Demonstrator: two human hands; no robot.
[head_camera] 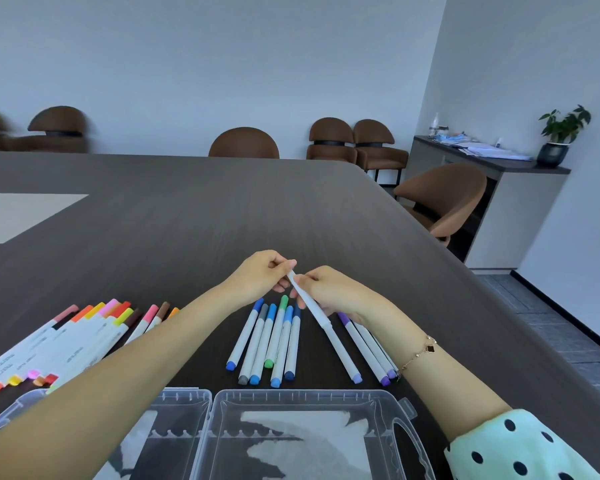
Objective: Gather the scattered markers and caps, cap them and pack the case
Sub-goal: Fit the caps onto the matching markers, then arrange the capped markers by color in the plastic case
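Observation:
Above the table, my right hand (329, 292) grips a white marker (326, 327) with a lilac end, slanting down to the right. My left hand (262, 273) pinches its upper tip; whether a cap sits under those fingers is hidden. Below the hands lies a row of capped blue, grey and green markers (269, 341). Purple markers (371, 351) lie partly under my right wrist. A fan of red, orange, yellow, pink and brown markers (84, 337) rests at the left. The clear plastic case (291, 400) lies open at the near edge, with no markers inside.
The dark wood table (187, 209) has a pale inset panel (18, 216) at the left. Brown chairs (444, 199) stand along the far and right edges. A grey sideboard (513, 202) with papers and a potted plant (561, 136) is at the right wall.

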